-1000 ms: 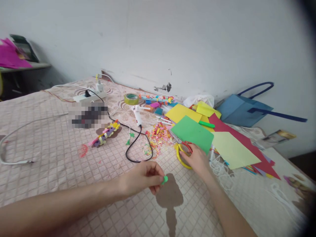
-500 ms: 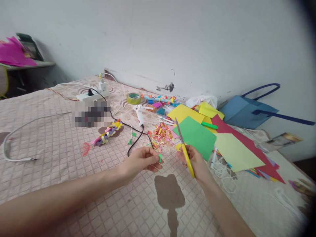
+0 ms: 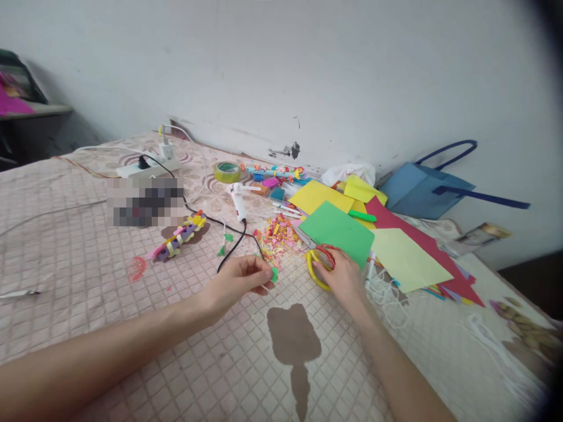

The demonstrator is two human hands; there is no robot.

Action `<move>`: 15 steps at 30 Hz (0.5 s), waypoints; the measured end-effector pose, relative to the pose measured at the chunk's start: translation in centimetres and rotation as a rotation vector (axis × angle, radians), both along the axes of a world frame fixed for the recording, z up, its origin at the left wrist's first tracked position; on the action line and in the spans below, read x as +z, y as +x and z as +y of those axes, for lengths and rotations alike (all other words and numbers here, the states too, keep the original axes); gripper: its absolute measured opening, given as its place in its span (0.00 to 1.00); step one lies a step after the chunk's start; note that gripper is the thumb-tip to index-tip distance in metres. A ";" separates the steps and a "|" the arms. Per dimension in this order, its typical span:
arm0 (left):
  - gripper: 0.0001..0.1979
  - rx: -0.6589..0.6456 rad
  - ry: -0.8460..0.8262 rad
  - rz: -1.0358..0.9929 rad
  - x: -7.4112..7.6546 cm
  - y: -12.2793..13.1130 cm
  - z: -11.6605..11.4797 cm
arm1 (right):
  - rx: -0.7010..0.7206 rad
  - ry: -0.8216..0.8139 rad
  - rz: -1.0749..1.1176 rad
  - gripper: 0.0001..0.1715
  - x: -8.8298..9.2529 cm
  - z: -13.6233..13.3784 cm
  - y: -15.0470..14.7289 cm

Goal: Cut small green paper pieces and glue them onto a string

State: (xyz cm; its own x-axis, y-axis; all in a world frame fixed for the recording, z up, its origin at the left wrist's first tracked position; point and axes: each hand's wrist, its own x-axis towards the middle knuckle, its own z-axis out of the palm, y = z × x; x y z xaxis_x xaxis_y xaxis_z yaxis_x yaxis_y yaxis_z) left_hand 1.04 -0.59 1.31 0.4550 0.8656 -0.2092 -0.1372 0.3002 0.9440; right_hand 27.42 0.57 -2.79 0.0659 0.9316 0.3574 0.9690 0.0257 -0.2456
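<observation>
My left hand (image 3: 237,281) pinches a small green paper piece (image 3: 274,274) between thumb and fingers, just above the quilted bed cover (image 3: 88,264). My right hand (image 3: 345,275) rests on the yellow-handled scissors (image 3: 317,265), which lie flat beside the green paper sheet (image 3: 336,230); its fingers curl at the handle loops. A brown paper cut-out (image 3: 294,343) lies on the cover below both hands. A heap of coloured paper scraps (image 3: 278,231) sits just beyond my left hand.
A white glue gun (image 3: 238,202) with a black cord, a tape roll (image 3: 227,172), markers, a power strip (image 3: 147,168) and a paper caterpillar craft (image 3: 178,237) lie farther back. Yellow, red and pale green sheets (image 3: 407,258) and a blue bag (image 3: 424,187) are at the right.
My right hand had lifted the scissors upright; they now lie flat on the cover by the green sheet with the hand still on them. The left hand stayed pinched on the green piece.
</observation>
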 end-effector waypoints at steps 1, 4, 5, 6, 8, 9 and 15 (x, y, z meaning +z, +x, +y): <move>0.10 0.001 0.005 0.006 0.0 0.0 0.0 | -0.005 0.000 -0.009 0.22 0.2 -0.1 -0.1; 0.09 -0.005 0.011 0.031 0.1 0.0 -0.1 | -0.001 0.074 0.015 0.18 1.4 -0.8 -0.8; 0.09 -0.008 0.016 0.042 0.0 0.0 -0.1 | 0.029 0.106 0.065 0.16 1.9 -1.1 -1.3; 0.09 -0.009 0.027 0.053 0.0 0.1 -0.1 | 0.087 0.115 0.150 0.14 2.3 -1.5 -2.0; 0.08 -0.007 0.067 0.072 -0.2 0.1 -0.1 | 0.258 0.022 0.443 0.13 2.9 -2.4 -3.8; 0.08 -0.006 0.099 0.077 -0.3 0.1 -0.1 | 0.346 -0.066 0.592 0.13 3.0 -2.9 -4.9; 0.07 -0.012 0.251 0.112 -0.8 0.2 -0.2 | 0.473 -0.257 0.923 0.08 2.6 -4.8 -9.4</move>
